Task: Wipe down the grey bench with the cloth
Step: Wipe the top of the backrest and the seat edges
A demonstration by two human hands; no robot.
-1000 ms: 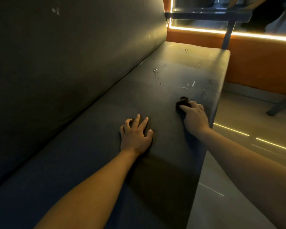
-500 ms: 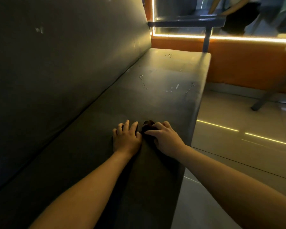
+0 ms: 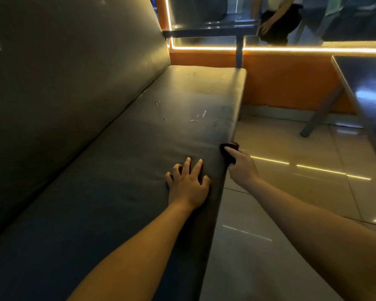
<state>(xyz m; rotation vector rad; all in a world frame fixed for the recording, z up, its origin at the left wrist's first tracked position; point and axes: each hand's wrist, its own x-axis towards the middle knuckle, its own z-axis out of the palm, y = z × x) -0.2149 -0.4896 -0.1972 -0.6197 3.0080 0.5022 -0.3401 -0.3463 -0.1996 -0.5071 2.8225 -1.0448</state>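
Cloth [image 3: 230, 146], dark and bunched, is pinched in the grip of the right hand [image 3: 243, 169] and held against the front edge of the grey bench [image 3: 139, 148], just right of the middle of the head view. The wad is probably kept tight so that a firm pad can be run along that narrow edge.

At 7 o'clock from the cloth, the left hand [image 3: 188, 184] is laid flat on the seat with its grip spread and nothing held. It is judged to be bracing the person's lean rather than doing any wiping.

Pale scuffs [image 3: 202, 115] are seen on the seat at 12 o'clock from the left hand, well apart from both hands. Whether they are dirt or worn upholstery cannot be told.

Most of the cloth is hidden inside the fist, so its size and true colour are lost in the dim light. The bench's front face below the edge is sunk in shadow, and its near end is cut off at 6 o'clock.

A dark table [image 3: 369, 94] is cropped at 3 o'clock. Another person [image 3: 278, 22] is glimpsed only in part at 1 o'clock above a light strip [image 3: 302, 49], through glass or in a reflection; which cannot be told.
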